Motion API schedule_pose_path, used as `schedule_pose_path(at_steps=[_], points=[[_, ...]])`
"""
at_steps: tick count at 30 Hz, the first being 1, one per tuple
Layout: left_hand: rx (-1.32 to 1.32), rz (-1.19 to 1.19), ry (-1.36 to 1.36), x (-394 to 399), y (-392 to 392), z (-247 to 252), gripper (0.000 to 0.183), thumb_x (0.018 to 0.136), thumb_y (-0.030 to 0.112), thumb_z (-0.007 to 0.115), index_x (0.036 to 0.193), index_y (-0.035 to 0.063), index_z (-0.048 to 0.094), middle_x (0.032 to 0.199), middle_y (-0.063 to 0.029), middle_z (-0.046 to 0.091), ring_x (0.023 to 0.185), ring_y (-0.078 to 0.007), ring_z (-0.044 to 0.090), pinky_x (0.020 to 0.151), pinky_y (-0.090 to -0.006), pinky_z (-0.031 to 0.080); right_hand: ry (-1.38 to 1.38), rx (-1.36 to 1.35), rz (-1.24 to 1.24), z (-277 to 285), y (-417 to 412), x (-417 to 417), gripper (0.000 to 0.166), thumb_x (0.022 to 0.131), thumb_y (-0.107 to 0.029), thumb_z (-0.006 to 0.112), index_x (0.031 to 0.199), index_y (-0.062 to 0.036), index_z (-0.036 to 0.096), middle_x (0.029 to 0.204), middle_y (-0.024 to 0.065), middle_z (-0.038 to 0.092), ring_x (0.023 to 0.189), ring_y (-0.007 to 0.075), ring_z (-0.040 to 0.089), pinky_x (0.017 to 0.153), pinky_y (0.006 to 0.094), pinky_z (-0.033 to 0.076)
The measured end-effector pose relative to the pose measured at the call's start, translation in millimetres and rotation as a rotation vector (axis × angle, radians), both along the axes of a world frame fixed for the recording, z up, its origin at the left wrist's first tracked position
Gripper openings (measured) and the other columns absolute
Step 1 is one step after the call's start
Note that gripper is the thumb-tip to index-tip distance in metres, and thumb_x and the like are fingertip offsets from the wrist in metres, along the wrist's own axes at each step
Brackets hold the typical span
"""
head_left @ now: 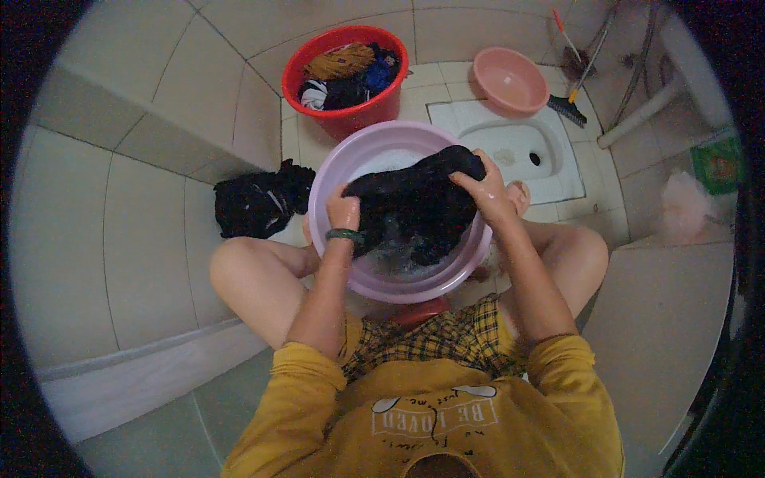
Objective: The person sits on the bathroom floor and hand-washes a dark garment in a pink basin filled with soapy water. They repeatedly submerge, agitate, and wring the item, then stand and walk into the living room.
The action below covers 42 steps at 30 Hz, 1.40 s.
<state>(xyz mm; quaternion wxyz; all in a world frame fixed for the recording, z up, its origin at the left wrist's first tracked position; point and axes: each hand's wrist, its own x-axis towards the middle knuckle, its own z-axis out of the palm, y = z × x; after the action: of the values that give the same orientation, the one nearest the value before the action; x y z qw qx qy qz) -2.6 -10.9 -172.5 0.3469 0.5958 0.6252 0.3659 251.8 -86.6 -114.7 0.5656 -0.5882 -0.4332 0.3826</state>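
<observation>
Between my knees stands a lilac plastic basin (399, 293) holding sudsy water. A wet black garment (412, 203) is stretched across it, its lower part in the water. My left hand (345, 209), with a dark green bangle at the wrist, grips the garment's left end near the basin's rim. At the upper right, my right hand (485, 185) pinches a bunched end of the same cloth between thumb and fingers. Some fingertips are hidden by the fabric.
Beyond the basin stands a red tub (358, 116) full of clothes. Dark clothing (251, 203) lies by the left wall. A pink basin (511, 83) rests at the back edge of a white squat toilet (568, 161). A broom (568, 109) leans near the right wall, beside pipes.
</observation>
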Motion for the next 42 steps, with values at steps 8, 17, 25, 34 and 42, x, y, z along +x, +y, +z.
schedule_pose_path(at_steps=[8,17,25,34,42], points=[[-0.005,-0.227,-0.66,-3,-9,129,0.006,0.072,0.001,0.052,0.076,0.0032,0.055,0.072,0.0013,0.054,0.067,-0.0072,0.049,0.062,-0.0207,0.041,0.226,-0.042,0.072,91,-43,-18,0.034,0.065,-0.017,0.068,0.093,-0.001,0.056,0.083,0.003,0.058,0.077,0.0116,0.053,0.07,0.027,0.043],[-0.345,-0.558,-0.317,-14,16,132,0.005,0.076,0.009,0.052,0.074,0.0049,0.053,0.068,0.0024,0.052,0.068,-0.0067,0.048,0.061,-0.021,0.04,0.893,-0.311,0.256,37,-56,-31,0.053,0.07,-0.022,0.067,0.115,-0.0004,0.048,0.102,0.0077,0.057,0.091,0.0186,0.055,0.08,0.032,0.045],[-0.59,-0.397,0.434,29,103,-35,0.035,0.074,0.024,0.055,0.101,0.0016,0.058,0.091,-0.0172,0.06,0.091,-0.0309,0.056,0.08,-0.0362,0.042,0.149,-0.524,-0.287,-121,44,-6,0.053,0.08,-0.037,0.056,0.112,0.0057,0.048,0.107,0.0158,0.055,0.1,0.0258,0.052,0.088,0.0339,0.038],[-0.322,-0.378,0.884,95,82,-196,0.067,0.078,0.045,0.053,0.131,0.0122,0.028,0.129,-0.0141,0.039,0.114,-0.029,0.041,0.091,-0.0467,0.034,-0.828,-0.691,0.195,-229,104,-33,0.051,0.076,-0.014,0.059,0.122,-0.0081,0.037,0.121,0.0194,0.043,0.111,0.0391,0.041,0.089,0.0455,0.037],[-0.343,-0.735,0.816,27,87,-337,0.058,0.078,0.047,0.048,0.12,0.0079,0.045,0.12,-0.0171,0.049,0.11,-0.0325,0.047,0.092,-0.0428,0.036,-0.947,-1.016,0.687,-239,133,-63,0.051,0.079,-0.032,0.053,0.124,-0.0133,0.04,0.132,0.0207,0.032,0.122,0.0376,0.03,0.095,0.049,0.03]])
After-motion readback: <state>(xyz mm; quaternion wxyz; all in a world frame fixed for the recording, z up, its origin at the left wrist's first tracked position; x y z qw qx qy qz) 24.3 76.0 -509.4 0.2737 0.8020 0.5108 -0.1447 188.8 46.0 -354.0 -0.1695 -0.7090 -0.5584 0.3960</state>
